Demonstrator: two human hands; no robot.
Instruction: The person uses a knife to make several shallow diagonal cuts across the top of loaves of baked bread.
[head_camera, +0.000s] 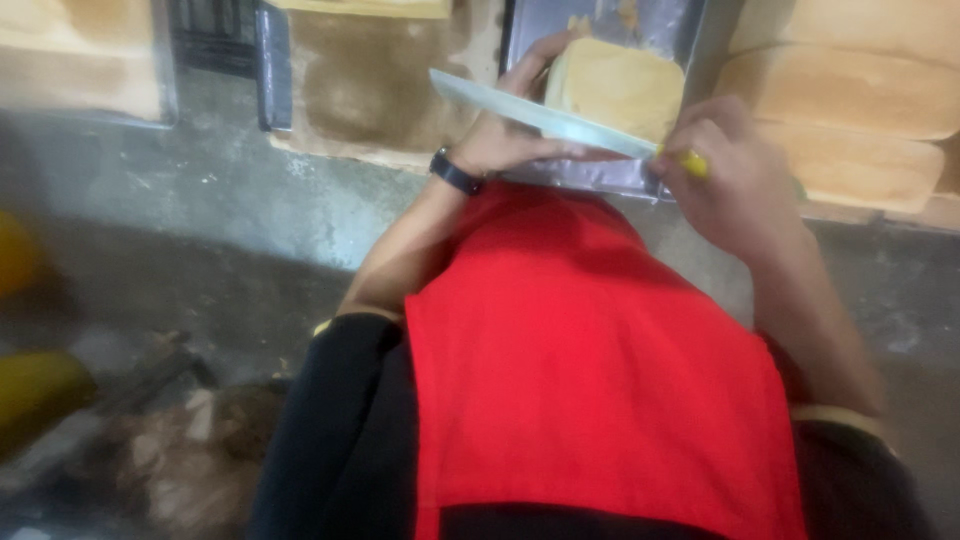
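My right hand (735, 175) grips the yellow handle of a long knife (540, 115), whose blade points left across the front of a pale yellow block of sponge cake (615, 90). My left hand (510, 130), with a dark watch on its wrist, rests against the left side of that block, fingers on its edge. The block sits in a shiny metal tray (600, 175) at the edge of the work surface. My red apron fills the lower middle of the view.
Large golden slabs of cake (850, 100) lie to the right, and more cake (80, 55) at the far left. A brown-stained sheet (370, 80) lies left of the tray. Grey concrete floor (200, 200) shows below, with debris at lower left.
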